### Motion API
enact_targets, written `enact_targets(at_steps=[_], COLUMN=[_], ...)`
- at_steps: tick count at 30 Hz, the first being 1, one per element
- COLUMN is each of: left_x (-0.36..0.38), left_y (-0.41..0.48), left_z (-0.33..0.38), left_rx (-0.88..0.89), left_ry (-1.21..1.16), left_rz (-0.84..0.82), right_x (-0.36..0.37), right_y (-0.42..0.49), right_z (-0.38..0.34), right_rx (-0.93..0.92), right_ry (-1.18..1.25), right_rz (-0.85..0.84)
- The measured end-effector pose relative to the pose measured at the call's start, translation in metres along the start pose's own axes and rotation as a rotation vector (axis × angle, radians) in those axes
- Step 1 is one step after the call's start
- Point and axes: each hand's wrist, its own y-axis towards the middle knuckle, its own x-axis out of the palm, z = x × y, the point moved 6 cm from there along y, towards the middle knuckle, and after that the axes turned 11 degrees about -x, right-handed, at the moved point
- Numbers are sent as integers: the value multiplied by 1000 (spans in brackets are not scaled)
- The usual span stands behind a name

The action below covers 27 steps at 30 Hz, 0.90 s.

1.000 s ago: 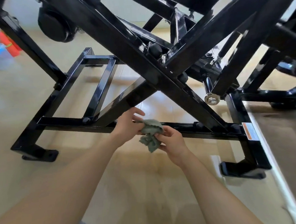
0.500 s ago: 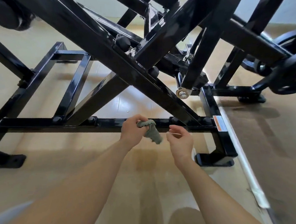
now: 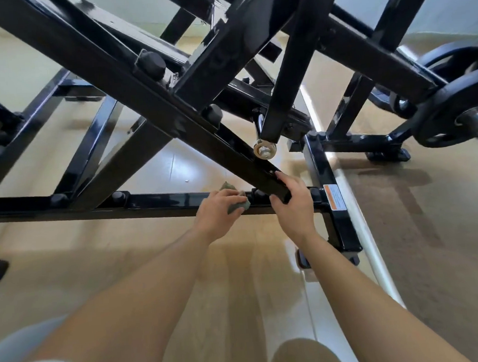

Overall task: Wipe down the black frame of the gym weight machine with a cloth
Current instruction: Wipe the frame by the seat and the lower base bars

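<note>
The black frame (image 3: 160, 199) of the weight machine fills the upper view, with crossing diagonal beams over a low horizontal base bar. My left hand (image 3: 217, 213) presses a small grey-green cloth (image 3: 238, 206) against that base bar, near its right end. Most of the cloth is hidden under my fingers. My right hand (image 3: 292, 205) grips the lower end of the diagonal beam (image 3: 230, 150) where it meets the base bar, just right of the cloth.
A black weight plate (image 3: 452, 112) on a steel bar sits at the right. An orange warning label (image 3: 334, 197) marks the right base bar. Beige floor lies below; a darker brown mat (image 3: 431, 225) lies at the right. My knees show at the bottom.
My left hand took the cloth alone and pressed it onto the base bar. My right hand let go of the cloth and closed on the diagonal beam. The view moved closer.
</note>
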Motion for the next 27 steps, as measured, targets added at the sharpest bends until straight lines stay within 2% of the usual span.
enact_targets(at_steps=[8, 12, 22, 27], left_x=[5, -2, -56, -77], left_y=[4, 3, -27, -34], left_z=[8, 2, -96, -128], left_rx=[93, 126, -219, -377], left_ry=[48, 164, 168, 157], left_rz=[70, 97, 291, 351], right_x=[9, 14, 41, 41], right_y=[-8, -10, -19, -18], right_z=[9, 13, 7, 4], right_rx=[6, 15, 110, 104], right_ry=[28, 21, 75, 83], right_rz=[60, 139, 396, 435])
